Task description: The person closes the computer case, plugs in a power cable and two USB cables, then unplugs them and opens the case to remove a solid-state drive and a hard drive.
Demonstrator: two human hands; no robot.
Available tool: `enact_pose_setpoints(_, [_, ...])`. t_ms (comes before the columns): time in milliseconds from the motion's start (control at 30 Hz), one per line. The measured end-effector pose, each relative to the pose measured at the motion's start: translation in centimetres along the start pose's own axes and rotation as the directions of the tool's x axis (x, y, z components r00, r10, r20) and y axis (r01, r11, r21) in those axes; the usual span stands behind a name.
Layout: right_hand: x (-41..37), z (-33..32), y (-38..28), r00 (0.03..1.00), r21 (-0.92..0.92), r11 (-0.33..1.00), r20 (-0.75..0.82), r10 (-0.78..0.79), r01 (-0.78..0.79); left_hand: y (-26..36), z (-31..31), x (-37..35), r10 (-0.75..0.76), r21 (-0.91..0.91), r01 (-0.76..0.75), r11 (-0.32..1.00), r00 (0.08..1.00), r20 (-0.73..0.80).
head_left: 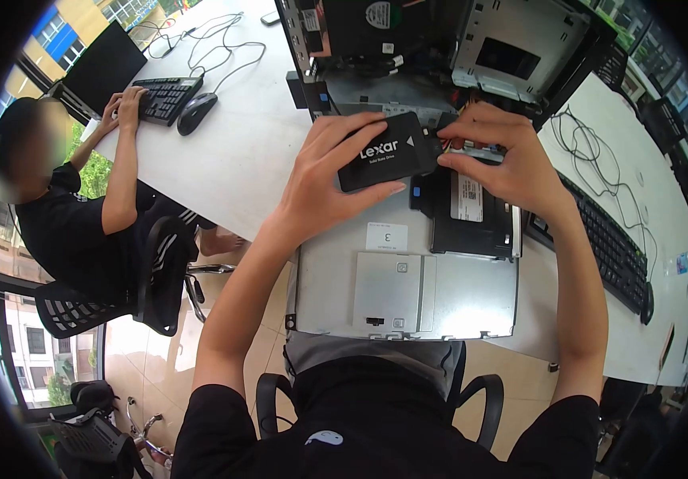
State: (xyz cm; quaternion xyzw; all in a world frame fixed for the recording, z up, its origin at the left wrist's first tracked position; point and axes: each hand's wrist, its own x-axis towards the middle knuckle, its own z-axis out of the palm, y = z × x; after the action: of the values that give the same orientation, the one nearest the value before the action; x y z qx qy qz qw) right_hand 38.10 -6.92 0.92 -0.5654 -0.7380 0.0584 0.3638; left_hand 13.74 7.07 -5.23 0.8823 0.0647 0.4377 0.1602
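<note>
My left hand [324, 172] grips a black Lexar solid state drive [384, 152] by its edges, fingers over the top and thumb underneath. At the drive's right end, my right hand [503, 156] pinches a black cable connector [434, 146] between thumb and fingers, with coloured wires behind it. The connector sits right against the drive's end. Both hands are in front of an open computer case [432, 104]. Below the right hand lies a black drive bay with a white label [466, 199]. Under it all is a silver metal side panel [328, 279].
A white paper tag [387, 237] lies on the panel. To the right are a black keyboard [611, 239], a mouse [646, 303] and loose cables [599, 164]. At left, another person [80, 191] types on a keyboard [166, 97] beside a mouse [197, 114].
</note>
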Motion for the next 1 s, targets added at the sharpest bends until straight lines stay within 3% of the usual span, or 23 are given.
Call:
enact_pose_setpoints(167, [0.1, -0.3, -0.3, 0.998, 0.009, 0.999, -0.047, 0.044, -0.044, 0.8, -0.4, 0.1, 0.12, 0.202, -0.114, 0.973, 0.993, -0.015])
enact_pose_setpoints(267, [0.3, -0.1, -0.5, 0.99, -0.008, 0.995, -0.1, 0.103, -0.104, 0.4, -0.7, 1.0, 0.294, 0.364, -0.26, 0.894, 0.955, -0.039])
enact_pose_setpoints(467, [0.3, 0.3, -0.7, 0.975, 0.007, 0.986, -0.149, 0.167, -0.168, -0.6, -0.8, 2.8, 0.421, 0.577, -0.307, 0.757, 0.904, -0.071])
enact_pose_setpoints(567, [0.3, 0.2, -0.2, 0.966, -0.084, 0.994, -0.253, 0.053, -0.076, -1.0, -0.9, 3.5, 0.439, 0.637, -0.303, 0.708, 0.896, -0.062])
enact_pose_setpoints(667, [0.2, -0.2, 0.6, 0.953, -0.306, 0.952, -0.281, -0.111, 0.02, -2.0, -0.7, 3.5, 0.424, 0.675, -0.278, 0.684, 0.904, -0.057])
enact_pose_setpoints(1000, [0.0, -0.1, -0.4, 0.951, -0.386, 0.922, -0.292, -0.101, -0.02, -2.3, -0.1, 3.7, 0.293, 0.729, -0.188, 0.658, 0.956, -0.018])
